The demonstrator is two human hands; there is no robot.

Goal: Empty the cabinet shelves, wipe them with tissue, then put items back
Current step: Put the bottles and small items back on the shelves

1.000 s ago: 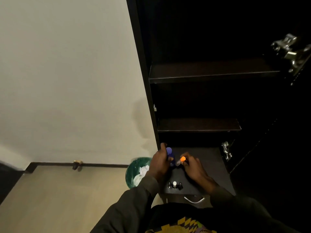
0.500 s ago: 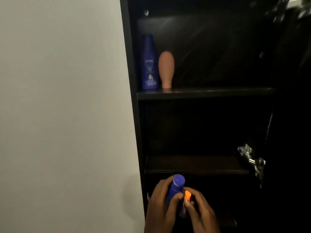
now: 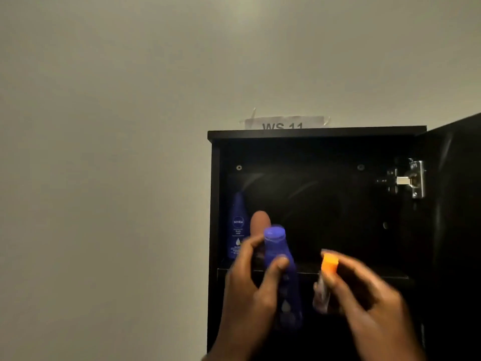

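A tall black cabinet [image 3: 316, 132] stands open against a pale wall. On its top shelf [image 3: 351, 272], at the far left, stand a dark blue lotion bottle [image 3: 237, 226] and a brown bottle [image 3: 259, 221] beside it. My left hand [image 3: 251, 293] grips a blue bottle with a blue cap [image 3: 279, 259], held upright in front of the shelf's left part. My right hand [image 3: 364, 300] holds a small clear bottle with an orange cap [image 3: 328, 265], level with the shelf edge. Both hands are blurred.
The cabinet door [image 3: 454, 230] hangs open at the right, with a metal hinge [image 3: 408, 179] inside the top corner. A paper label [image 3: 283, 123] is taped to the wall above the cabinet. The right part of the top shelf is bare.
The view has swung up from the low shelves to the cabinet's top. Both hands have risen with their bottles to the top shelf and moved apart.
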